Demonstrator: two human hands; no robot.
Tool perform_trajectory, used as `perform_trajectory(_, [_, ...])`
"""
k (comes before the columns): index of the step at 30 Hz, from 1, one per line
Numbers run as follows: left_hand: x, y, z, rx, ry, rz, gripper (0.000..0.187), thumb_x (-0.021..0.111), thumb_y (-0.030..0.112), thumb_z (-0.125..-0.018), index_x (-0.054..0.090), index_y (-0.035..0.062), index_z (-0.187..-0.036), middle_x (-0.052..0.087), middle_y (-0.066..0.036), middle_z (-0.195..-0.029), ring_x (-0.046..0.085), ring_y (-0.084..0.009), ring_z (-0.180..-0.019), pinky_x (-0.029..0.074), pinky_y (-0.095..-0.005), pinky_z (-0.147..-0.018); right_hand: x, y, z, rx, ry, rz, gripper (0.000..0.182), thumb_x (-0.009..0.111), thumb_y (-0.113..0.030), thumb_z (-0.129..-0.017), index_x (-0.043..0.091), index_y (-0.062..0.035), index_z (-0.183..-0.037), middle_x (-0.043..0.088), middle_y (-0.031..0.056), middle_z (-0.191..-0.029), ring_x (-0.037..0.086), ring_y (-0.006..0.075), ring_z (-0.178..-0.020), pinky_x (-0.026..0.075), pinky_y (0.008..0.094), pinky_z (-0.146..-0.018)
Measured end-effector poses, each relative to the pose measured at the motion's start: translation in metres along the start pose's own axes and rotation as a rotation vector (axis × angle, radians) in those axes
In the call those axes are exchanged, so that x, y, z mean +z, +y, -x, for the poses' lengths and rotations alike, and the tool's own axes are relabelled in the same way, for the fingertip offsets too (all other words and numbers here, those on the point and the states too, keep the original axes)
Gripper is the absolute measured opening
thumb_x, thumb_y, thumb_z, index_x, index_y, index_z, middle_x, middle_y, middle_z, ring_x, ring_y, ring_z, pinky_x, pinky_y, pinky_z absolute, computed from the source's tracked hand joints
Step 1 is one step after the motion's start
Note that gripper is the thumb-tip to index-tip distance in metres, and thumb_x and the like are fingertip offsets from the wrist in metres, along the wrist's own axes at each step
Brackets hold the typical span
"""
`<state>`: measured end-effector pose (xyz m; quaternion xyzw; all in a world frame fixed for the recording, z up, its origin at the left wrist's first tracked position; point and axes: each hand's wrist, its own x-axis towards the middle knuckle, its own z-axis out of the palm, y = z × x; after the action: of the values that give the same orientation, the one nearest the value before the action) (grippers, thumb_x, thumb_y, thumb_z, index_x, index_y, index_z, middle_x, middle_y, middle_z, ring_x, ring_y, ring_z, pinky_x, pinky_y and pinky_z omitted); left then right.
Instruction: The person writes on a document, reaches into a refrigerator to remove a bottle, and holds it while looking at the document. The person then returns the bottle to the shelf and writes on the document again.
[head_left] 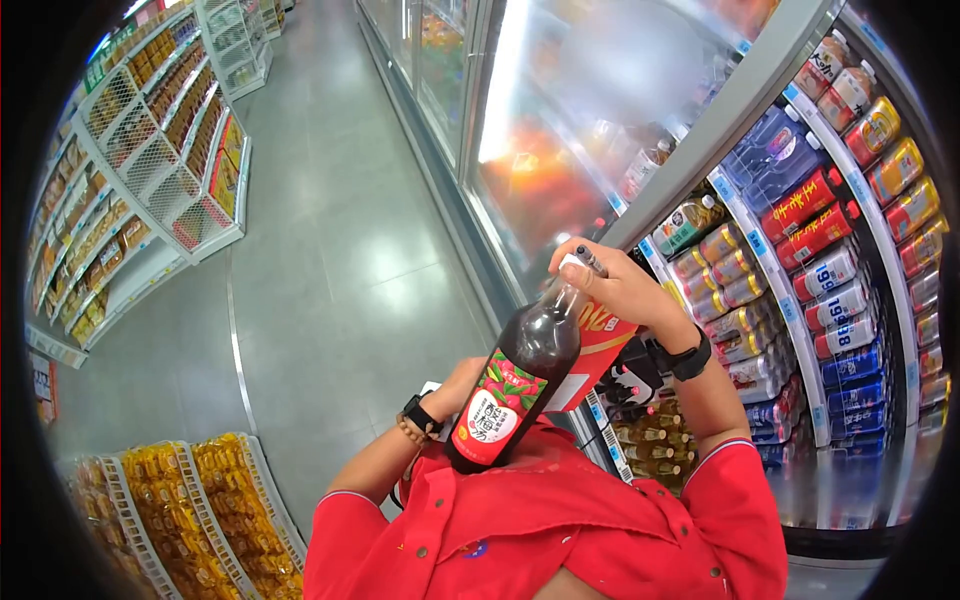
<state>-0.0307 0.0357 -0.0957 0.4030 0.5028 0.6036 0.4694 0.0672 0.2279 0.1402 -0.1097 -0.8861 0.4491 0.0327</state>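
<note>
A large bottle of dark drink (535,345) with a red, fruit-printed label leans in front of my red shirt. My right hand (620,285) is closed about its neck and white cap (572,262). A dark pen-like stick (590,260) also pokes out between those fingers. Behind the bottle is a red box or card (600,350) with yellow lettering; what supports it is hidden. My left hand (462,382) is beside the bottle's lower half, its fingers out of sight behind it. The left wrist carries a black watch (417,412) and beads, the right a black band (685,355).
On my right, a glass-door cooler (570,110) holds drink cans (840,290) and bottles. Its frame (700,150) runs close to my right arm. Grey floor (320,230) stretches ahead. Shelving (150,130) stands at the left, with racks of yellow packets (190,500) at the lower left.
</note>
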Motion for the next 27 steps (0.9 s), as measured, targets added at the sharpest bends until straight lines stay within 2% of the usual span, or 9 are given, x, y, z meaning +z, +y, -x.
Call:
perform_trajectory(1, [-0.001,-0.001,-0.001,0.017,-0.008,-0.059,0.030,0.066,0.019,-0.076,0.060,0.0031,-0.100,0.065,-0.018,-0.087,0.063,-0.0330,-0.081,0.049,-0.0367,-0.071,-0.002,-0.002,0.000,0.017,-0.015,0.012,0.046,0.047,-0.046,-0.091,0.050,0.0002,-0.092,0.048,0.0099,-0.075,0.042,0.0169,-0.071,0.039,0.0307,-0.068])
perform_trajectory(5, [-0.004,-0.008,-0.003,0.006,-0.035,-0.123,0.028,0.065,0.019,-0.077,0.060,0.0030,-0.100,0.065,-0.018,-0.086,0.063,-0.0326,-0.080,0.049,-0.0374,-0.071,0.000,0.008,-0.005,0.050,0.011,-0.004,0.050,0.047,-0.048,-0.090,0.051,0.0009,-0.096,0.051,0.0107,-0.079,0.046,0.0164,-0.075,0.040,0.0308,-0.072])
perform_trajectory(8, [-0.003,-0.012,-0.004,-0.079,-0.031,0.033,0.028,0.064,0.020,-0.078,0.060,0.0029,-0.099,0.065,-0.019,-0.086,0.063,-0.0336,-0.080,0.048,-0.0379,-0.071,0.000,0.011,-0.007,0.095,0.004,-0.026,0.052,0.047,-0.049,-0.090,0.051,0.0018,-0.099,0.054,0.0109,-0.084,0.047,0.0171,-0.079,0.040,0.0305,-0.075])
perform_trajectory(11, [-0.005,-0.012,-0.003,-0.001,-0.034,-0.075,0.029,0.064,0.022,-0.078,0.060,0.0026,-0.098,0.064,-0.020,-0.086,0.062,-0.0361,-0.081,0.048,-0.0385,-0.071,0.002,0.018,-0.010,0.116,0.023,-0.021,0.051,0.048,-0.047,-0.090,0.051,0.0025,-0.100,0.054,0.0100,-0.087,0.048,0.0173,-0.082,0.040,0.0307,-0.077])
perform_trajectory(15, [-0.004,0.004,0.000,-0.007,-0.035,-0.273,0.031,0.064,0.024,-0.077,0.059,0.0029,-0.099,0.064,-0.020,-0.088,0.060,-0.0383,-0.082,0.048,-0.0397,-0.072,0.001,0.013,-0.009,0.118,-0.005,-0.070,0.044,0.047,-0.043,-0.092,0.053,-0.0004,-0.099,0.053,0.0072,-0.085,0.047,0.0147,-0.081,0.039,0.0287,-0.076])
perform_trajectory(17, [-0.004,0.014,0.001,-0.023,-0.059,-0.312,0.032,0.064,0.024,-0.077,0.058,0.0033,-0.101,0.063,-0.020,-0.088,0.060,-0.0386,-0.083,0.048,-0.0402,-0.072,-0.001,0.009,-0.006,0.120,-0.030,-0.110,0.040,0.046,-0.042,-0.093,0.055,-0.0030,-0.098,0.053,0.0037,-0.083,0.047,0.0109,-0.079,0.039,0.0264,-0.074])
perform_trajectory(21, [-0.002,0.027,0.003,-0.033,-0.065,-0.315,0.034,0.065,0.023,-0.077,0.058,0.0055,-0.105,0.064,-0.018,-0.090,0.060,-0.0372,-0.084,0.048,-0.0396,-0.072,-0.004,0.001,0.002,0.037,-0.053,-0.215,0.040,0.045,-0.042,-0.093,0.055,-0.0041,-0.101,0.054,0.0025,-0.085,0.050,0.0088,-0.079,0.040,0.0253,-0.075])
perform_trajectory(24, [0.001,0.047,0.005,-0.017,-0.076,-0.366,0.036,0.065,0.023,-0.077,0.057,0.0081,-0.109,0.065,-0.017,-0.091,0.062,-0.0343,-0.084,0.048,-0.0380,-0.072,-0.009,0.002,0.007,0.074,-0.099,-0.235,0.040,0.047,-0.042,-0.092,0.054,-0.0040,-0.102,0.055,0.0008,-0.083,0.051,0.0090,-0.078,0.041,0.0243,-0.074])
perform_trajectory(27, [0.002,0.055,0.007,-0.010,-0.073,-0.405,0.039,0.066,0.024,-0.078,0.057,0.0103,-0.114,0.065,-0.015,-0.092,0.063,-0.0312,-0.083,0.049,-0.0360,-0.071,-0.005,0.011,0.008,-0.038,-0.030,-0.229,0.042,0.053,-0.048,-0.086,0.054,-0.0082,-0.100,0.052,-0.0020,-0.075,0.046,0.0056,-0.066,0.035,0.0211,-0.057])
